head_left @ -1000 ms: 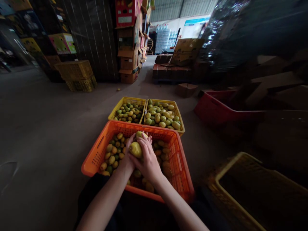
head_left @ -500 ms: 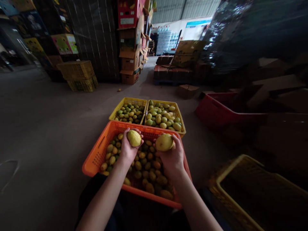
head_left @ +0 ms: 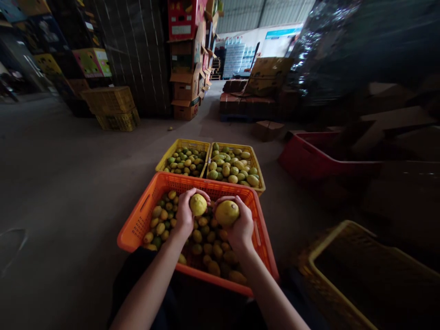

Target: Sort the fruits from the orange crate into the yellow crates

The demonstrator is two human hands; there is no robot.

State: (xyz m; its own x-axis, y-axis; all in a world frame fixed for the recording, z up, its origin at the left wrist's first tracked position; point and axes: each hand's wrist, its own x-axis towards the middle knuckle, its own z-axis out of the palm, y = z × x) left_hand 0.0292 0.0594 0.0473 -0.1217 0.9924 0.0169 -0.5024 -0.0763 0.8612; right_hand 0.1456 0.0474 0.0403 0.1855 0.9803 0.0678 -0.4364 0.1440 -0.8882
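An orange plastic crate (head_left: 137,224) full of yellow and green lemons stands on the floor right in front of me. Above it, my left hand (head_left: 184,214) is closed round a small yellow lemon (head_left: 198,204). My right hand (head_left: 240,228) grips a larger yellow lemon (head_left: 227,212). The two fruits are held close together over the middle of the crate. Beyond it stand two yellow crates, the left yellow crate (head_left: 165,158) with smaller greenish lemons, the right yellow crate (head_left: 258,176) with larger ones.
An empty yellow crate (head_left: 330,243) sits at my lower right, a red crate (head_left: 302,156) further right. Stacked cardboard boxes (head_left: 185,82), yellow crates (head_left: 110,107) and a dark wrapped pallet (head_left: 137,55) line the back. One loose fruit (head_left: 169,129) lies on the concrete floor.
A second ago both hands were bunched together over the fruit. They drew apart, each holding a lemon, and have now come back toward each other and slightly lower.
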